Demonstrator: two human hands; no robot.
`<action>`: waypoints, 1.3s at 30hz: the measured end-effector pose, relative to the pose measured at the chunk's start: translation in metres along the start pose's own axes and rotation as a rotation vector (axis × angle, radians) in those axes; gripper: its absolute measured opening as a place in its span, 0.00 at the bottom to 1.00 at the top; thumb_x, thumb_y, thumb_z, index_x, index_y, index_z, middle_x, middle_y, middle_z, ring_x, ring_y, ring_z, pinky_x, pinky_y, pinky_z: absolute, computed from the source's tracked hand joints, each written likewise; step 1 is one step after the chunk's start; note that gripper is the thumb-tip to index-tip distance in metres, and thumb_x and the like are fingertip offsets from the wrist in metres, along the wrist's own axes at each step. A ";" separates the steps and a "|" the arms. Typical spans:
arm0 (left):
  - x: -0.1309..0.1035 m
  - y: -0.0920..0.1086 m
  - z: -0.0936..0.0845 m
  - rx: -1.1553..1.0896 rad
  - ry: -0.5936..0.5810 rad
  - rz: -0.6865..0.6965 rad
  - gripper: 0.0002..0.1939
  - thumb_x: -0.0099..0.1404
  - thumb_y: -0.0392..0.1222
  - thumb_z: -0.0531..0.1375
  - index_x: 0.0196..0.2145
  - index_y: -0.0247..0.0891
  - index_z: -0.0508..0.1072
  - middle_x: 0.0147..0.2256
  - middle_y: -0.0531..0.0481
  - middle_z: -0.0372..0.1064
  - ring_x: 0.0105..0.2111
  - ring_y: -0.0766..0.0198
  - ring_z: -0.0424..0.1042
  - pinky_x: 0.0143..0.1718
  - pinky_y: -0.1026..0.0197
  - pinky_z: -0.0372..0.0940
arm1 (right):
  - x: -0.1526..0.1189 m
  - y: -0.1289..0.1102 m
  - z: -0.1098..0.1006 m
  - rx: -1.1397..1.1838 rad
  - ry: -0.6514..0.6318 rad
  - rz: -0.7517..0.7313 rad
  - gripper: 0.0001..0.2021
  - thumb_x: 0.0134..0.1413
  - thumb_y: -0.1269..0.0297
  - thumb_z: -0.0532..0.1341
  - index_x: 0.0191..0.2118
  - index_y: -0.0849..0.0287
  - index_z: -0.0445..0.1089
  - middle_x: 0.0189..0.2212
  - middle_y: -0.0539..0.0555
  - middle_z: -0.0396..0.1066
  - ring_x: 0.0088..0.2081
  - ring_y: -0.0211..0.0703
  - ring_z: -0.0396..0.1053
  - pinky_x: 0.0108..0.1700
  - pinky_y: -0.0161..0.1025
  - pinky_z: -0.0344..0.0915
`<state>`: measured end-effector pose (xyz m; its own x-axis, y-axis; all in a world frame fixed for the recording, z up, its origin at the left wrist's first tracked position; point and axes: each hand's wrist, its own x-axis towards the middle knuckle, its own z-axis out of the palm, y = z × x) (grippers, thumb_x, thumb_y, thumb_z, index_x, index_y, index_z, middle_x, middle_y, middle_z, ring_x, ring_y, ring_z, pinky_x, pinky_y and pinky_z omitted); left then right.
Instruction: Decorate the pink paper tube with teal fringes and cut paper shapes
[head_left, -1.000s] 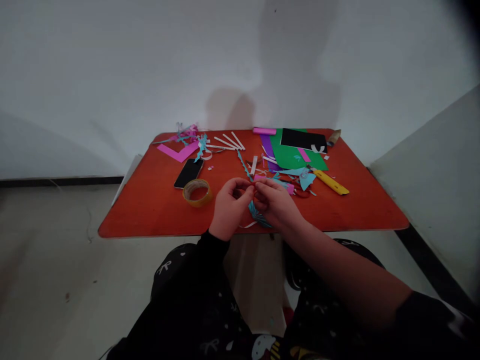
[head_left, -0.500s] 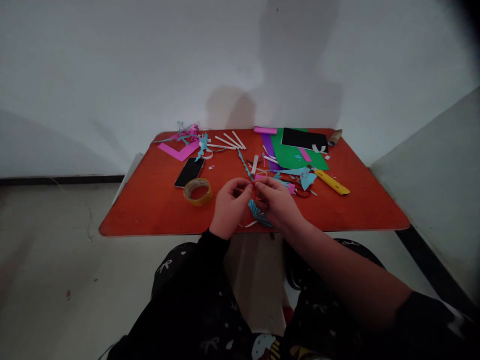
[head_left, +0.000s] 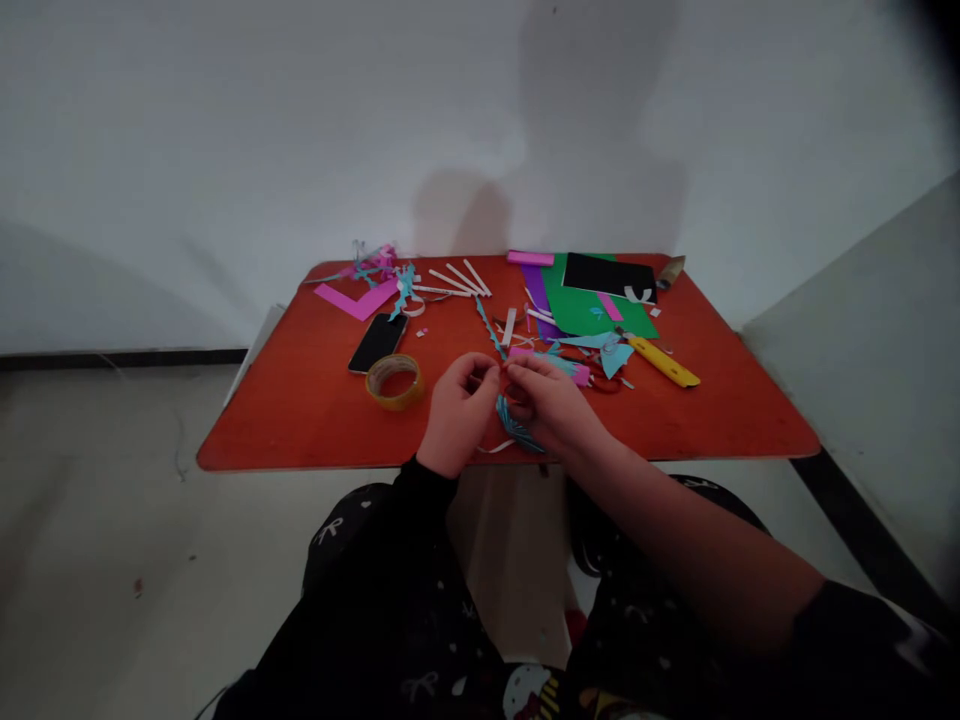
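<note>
My left hand (head_left: pixel 462 405) is closed in a pinch over the front middle of the red table (head_left: pixel 300 420). Close beside it, my right hand (head_left: pixel 551 400) pinches too, its fingertips almost meeting the left ones. Between them a speck of red shows, too small to name. A jagged blue paper strip (head_left: pixel 490 325) runs down toward the fingertips; whether it is held I cannot tell. Just below the hands lies a pleated blue paper fan (head_left: pixel 516 425), partly hidden by the right hand. Left of my left hand stands a roll of tape (head_left: pixel 395 383).
A phone (head_left: pixel 378 343) lies behind the tape, with white sticks (head_left: pixel 457 280) further back. To the right are a yellow box cutter (head_left: pixel 664 362), red-handled scissors (head_left: pixel 606 384), cut blue paper (head_left: pixel 611 352), a green sheet (head_left: pixel 570 310) and a black sheet (head_left: pixel 609 277). A wall (head_left: pixel 300 150) stands behind the table.
My two hands have drawn very slightly apart at the fingertips, the left one shifting a little to the left. The things on the table have stayed put.
</note>
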<state>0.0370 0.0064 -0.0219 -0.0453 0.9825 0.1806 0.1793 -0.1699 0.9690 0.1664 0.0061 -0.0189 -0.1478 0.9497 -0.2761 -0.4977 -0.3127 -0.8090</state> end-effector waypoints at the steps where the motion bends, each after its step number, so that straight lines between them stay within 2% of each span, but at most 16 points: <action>1: 0.000 0.000 0.000 0.009 -0.006 0.005 0.06 0.64 0.43 0.60 0.32 0.39 0.71 0.29 0.54 0.70 0.31 0.66 0.69 0.36 0.64 0.64 | 0.000 0.000 0.000 0.005 -0.003 0.011 0.15 0.39 0.60 0.73 0.32 0.58 0.70 0.20 0.42 0.56 0.22 0.30 0.51 0.20 0.28 0.43; 10: -0.003 -0.001 -0.001 0.042 -0.027 0.055 0.03 0.66 0.40 0.60 0.34 0.39 0.71 0.31 0.54 0.71 0.29 0.67 0.68 0.34 0.64 0.64 | 0.001 -0.003 -0.001 0.007 -0.012 0.026 0.12 0.40 0.62 0.72 0.30 0.58 0.70 0.21 0.43 0.58 0.23 0.30 0.51 0.20 0.28 0.43; 14: -0.003 -0.001 -0.003 0.086 0.002 0.169 0.02 0.66 0.38 0.61 0.38 0.40 0.70 0.35 0.52 0.71 0.31 0.67 0.69 0.36 0.63 0.65 | 0.000 -0.002 -0.001 0.047 -0.030 0.040 0.13 0.39 0.63 0.73 0.30 0.59 0.71 0.20 0.43 0.57 0.22 0.30 0.51 0.20 0.28 0.42; 19: -0.002 0.005 -0.011 0.312 -0.032 0.364 0.05 0.65 0.32 0.60 0.37 0.40 0.74 0.37 0.50 0.71 0.32 0.65 0.68 0.37 0.61 0.65 | 0.000 -0.001 -0.002 0.107 -0.043 0.074 0.15 0.38 0.62 0.75 0.32 0.59 0.72 0.23 0.44 0.62 0.23 0.29 0.55 0.19 0.28 0.43; 26: -0.002 0.009 -0.017 0.452 -0.080 0.439 0.06 0.66 0.34 0.61 0.41 0.40 0.77 0.40 0.48 0.74 0.38 0.61 0.71 0.43 0.58 0.67 | -0.001 -0.001 -0.005 0.129 -0.057 0.089 0.16 0.38 0.62 0.76 0.31 0.60 0.72 0.23 0.44 0.60 0.23 0.28 0.52 0.19 0.26 0.43; 34: 0.001 0.005 -0.018 0.563 -0.050 0.482 0.04 0.69 0.38 0.60 0.39 0.41 0.75 0.39 0.47 0.75 0.43 0.57 0.73 0.48 0.55 0.66 | 0.002 0.000 -0.004 -0.149 0.003 -0.092 0.16 0.40 0.55 0.75 0.28 0.57 0.70 0.19 0.42 0.56 0.20 0.30 0.48 0.20 0.31 0.44; 39: 0.001 0.003 -0.017 0.627 -0.080 0.465 0.02 0.67 0.35 0.60 0.37 0.40 0.73 0.38 0.46 0.73 0.42 0.56 0.72 0.46 0.55 0.65 | 0.007 0.002 -0.007 -0.321 0.027 -0.188 0.14 0.44 0.58 0.74 0.26 0.55 0.68 0.18 0.44 0.58 0.22 0.34 0.53 0.23 0.34 0.48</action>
<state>0.0208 0.0055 -0.0161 0.2371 0.8276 0.5088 0.6852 -0.5137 0.5163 0.1709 0.0119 -0.0261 -0.0549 0.9915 -0.1176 -0.2198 -0.1268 -0.9673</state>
